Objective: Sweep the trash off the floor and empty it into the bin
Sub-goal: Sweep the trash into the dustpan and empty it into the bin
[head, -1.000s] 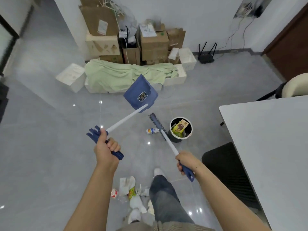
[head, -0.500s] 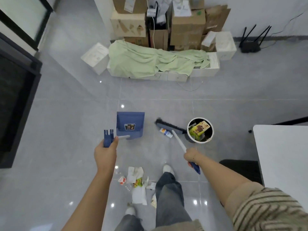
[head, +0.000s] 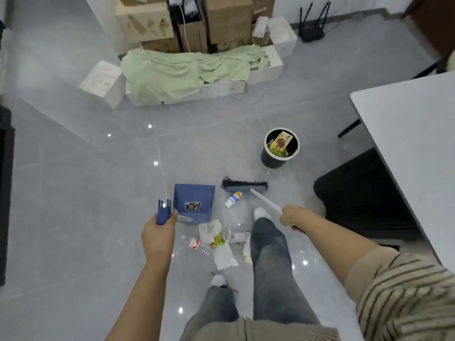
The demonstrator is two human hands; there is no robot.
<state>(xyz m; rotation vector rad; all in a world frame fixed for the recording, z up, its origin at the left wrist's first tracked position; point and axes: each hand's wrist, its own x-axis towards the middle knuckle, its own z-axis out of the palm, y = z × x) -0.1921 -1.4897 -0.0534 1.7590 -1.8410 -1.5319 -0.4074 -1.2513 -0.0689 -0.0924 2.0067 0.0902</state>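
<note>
Two tools are in your hands. Your left hand (head: 158, 233) grips the dustpan (head: 193, 203) handle, so the pan sits low on the floor just above the trash (head: 219, 242) in the middle of the frame. Your right hand (head: 291, 215) grips the broom (head: 245, 186) stick, with the brush down beside a small bottle (head: 233, 199). The bin (head: 280, 150) waits nearby, up and to the right, for tipping later.

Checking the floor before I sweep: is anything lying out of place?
Yes. Crumpled wrappers and paper lie scattered on the tiles by the person's feet, and a small white bottle lies tipped on its side just before the broom head, outside the bin.
</note>
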